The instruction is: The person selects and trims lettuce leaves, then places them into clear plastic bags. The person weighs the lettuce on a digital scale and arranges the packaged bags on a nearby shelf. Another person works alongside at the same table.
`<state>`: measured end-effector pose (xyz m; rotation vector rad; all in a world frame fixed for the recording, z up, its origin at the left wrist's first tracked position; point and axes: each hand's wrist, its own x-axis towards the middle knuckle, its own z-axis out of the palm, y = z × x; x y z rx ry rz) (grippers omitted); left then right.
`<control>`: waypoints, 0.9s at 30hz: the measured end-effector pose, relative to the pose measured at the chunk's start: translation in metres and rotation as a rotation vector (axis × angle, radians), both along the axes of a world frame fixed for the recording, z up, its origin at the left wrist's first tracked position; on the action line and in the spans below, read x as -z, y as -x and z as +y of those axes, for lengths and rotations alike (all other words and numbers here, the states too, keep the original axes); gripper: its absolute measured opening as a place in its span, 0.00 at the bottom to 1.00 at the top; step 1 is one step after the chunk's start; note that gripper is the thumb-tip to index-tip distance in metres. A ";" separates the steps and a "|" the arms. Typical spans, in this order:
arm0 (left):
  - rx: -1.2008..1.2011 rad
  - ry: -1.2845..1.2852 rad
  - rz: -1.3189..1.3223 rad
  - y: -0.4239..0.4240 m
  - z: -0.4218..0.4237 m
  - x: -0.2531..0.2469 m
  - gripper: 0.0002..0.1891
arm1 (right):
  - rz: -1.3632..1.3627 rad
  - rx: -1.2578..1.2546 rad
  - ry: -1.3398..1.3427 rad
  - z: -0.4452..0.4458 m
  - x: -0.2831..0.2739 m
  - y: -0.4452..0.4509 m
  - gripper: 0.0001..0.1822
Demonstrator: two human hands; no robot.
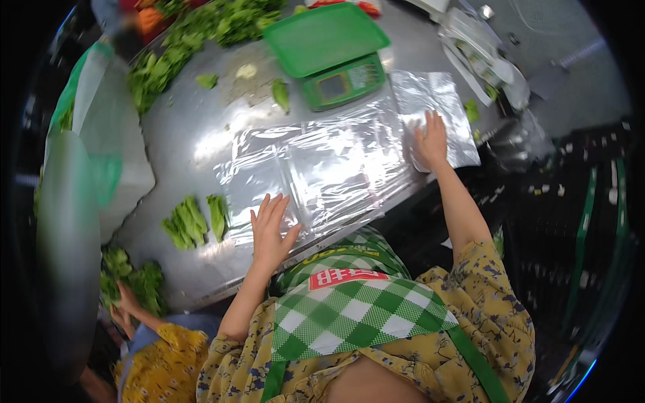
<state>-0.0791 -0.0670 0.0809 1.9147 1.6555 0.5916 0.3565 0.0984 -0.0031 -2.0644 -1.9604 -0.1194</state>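
Observation:
Clear plastic bags [337,176] lie spread flat along the near side of a metal table, shiny with glare. My left hand [272,231] is over their near left part, fingers apart and holding nothing. Farther right, my right hand [432,143] is laid flat on a stack of shiny plastic sheets or bags [438,95], its thumb away from the fingers. Left of the clear bags are several cut lettuce pieces [186,221] and one separate lettuce piece [217,216]. Beyond the bags stands a green weighing scale [327,40] with a bare tray.
Leafy lettuce [201,32] is heaped along the far edge of the metal table [176,136]. A white-and-green sack [116,131] stands at the left. Below it, a co-worker's hands [126,305] hold leafy greens [146,287]. Crumpled plastic packaging [484,60] lies at the far right.

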 end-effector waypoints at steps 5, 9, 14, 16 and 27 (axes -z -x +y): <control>-0.177 0.058 -0.012 0.035 -0.018 0.013 0.31 | -0.137 -0.068 0.210 0.039 0.046 -0.036 0.30; -0.356 0.104 0.006 0.058 -0.037 0.013 0.29 | -0.115 -0.324 0.073 0.027 0.057 -0.039 0.31; -0.584 0.003 -0.002 0.057 -0.053 0.024 0.26 | -0.111 -0.534 0.123 0.035 0.035 -0.045 0.31; -0.680 -0.136 0.009 0.068 -0.046 0.029 0.24 | -0.029 -0.545 0.218 0.043 0.028 -0.049 0.31; -1.316 -0.035 0.049 0.212 -0.022 0.084 0.54 | 0.397 -0.749 0.025 0.023 -0.069 0.189 0.33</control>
